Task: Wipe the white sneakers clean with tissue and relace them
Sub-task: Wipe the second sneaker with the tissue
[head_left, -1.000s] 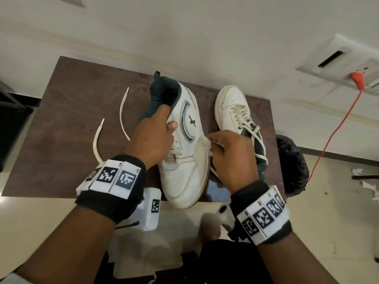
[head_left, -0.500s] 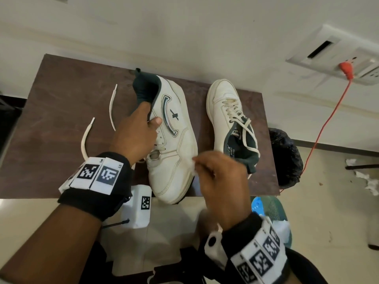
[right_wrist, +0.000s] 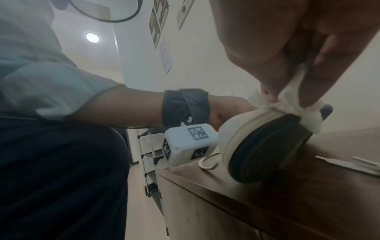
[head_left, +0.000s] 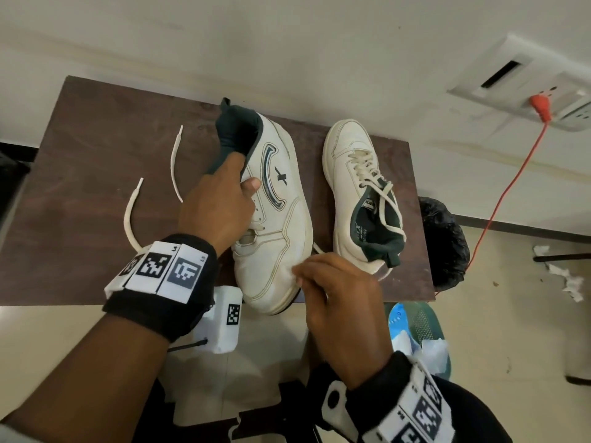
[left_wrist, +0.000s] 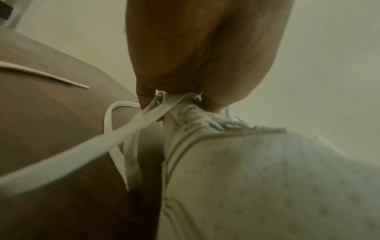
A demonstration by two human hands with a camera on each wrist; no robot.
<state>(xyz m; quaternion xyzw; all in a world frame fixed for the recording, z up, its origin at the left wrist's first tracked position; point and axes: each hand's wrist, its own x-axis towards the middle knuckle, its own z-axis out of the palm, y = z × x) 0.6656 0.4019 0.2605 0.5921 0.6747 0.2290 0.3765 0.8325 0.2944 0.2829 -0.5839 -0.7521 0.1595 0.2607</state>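
A white sneaker (head_left: 281, 225) with a dark green collar lies tilted on its side on the brown table (head_left: 83, 174), toe toward me and past the near edge. My left hand (head_left: 224, 199) grips it at the tongue and lace area, thumb on the side panel; the left wrist view shows the fingers (left_wrist: 185, 65) curled over the sneaker (left_wrist: 267, 178) there. My right hand (head_left: 323, 282) pinches a wad of white tissue (right_wrist: 296, 104) against the toe's sole edge (right_wrist: 246, 126). The second white sneaker (head_left: 358, 187) stands upright to the right, laced. A loose white lace (head_left: 131, 215) trails left.
A black bag (head_left: 444, 241) hangs off the table's right edge. A green bin (head_left: 419, 330) with tissue sits on the floor under my right arm. An orange cable (head_left: 499, 199) runs from a wall socket. Crumpled tissue (head_left: 566, 279) lies on the floor at right.
My right hand with the tissue has slid from the middle of the sneaker's side down toward its toe. The left hand keeps its grip; the view shifted slightly.
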